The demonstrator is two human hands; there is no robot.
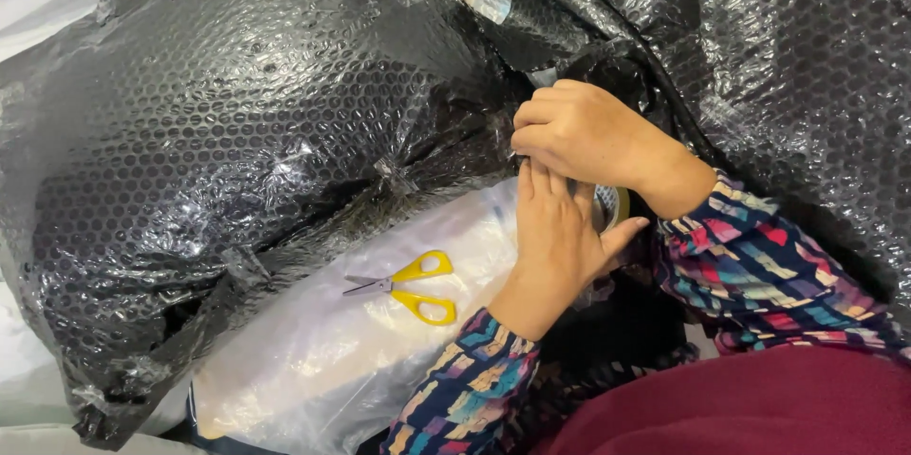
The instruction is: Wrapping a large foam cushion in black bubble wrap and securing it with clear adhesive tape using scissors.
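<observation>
A big bundle wrapped in black bubble wrap (237, 123) fills most of the view. My left hand (555, 237) lies flat against its edge, fingers pointing up, and a roll of clear tape (609, 208) sits between its thumb and palm. My right hand (579, 132) is curled just above, fingertips pinching at the wrap or tape end where the two hands meet. What the right fingers grip is hidden. Both arms wear colourful patterned sleeves.
Yellow-handled scissors (410, 286) lie shut on a clear plastic-wrapped package (361, 341) below the bundle. More black bubble wrap (807, 66) hangs at the right. A maroon garment (750, 408) covers the lower right. White surface shows at the far left.
</observation>
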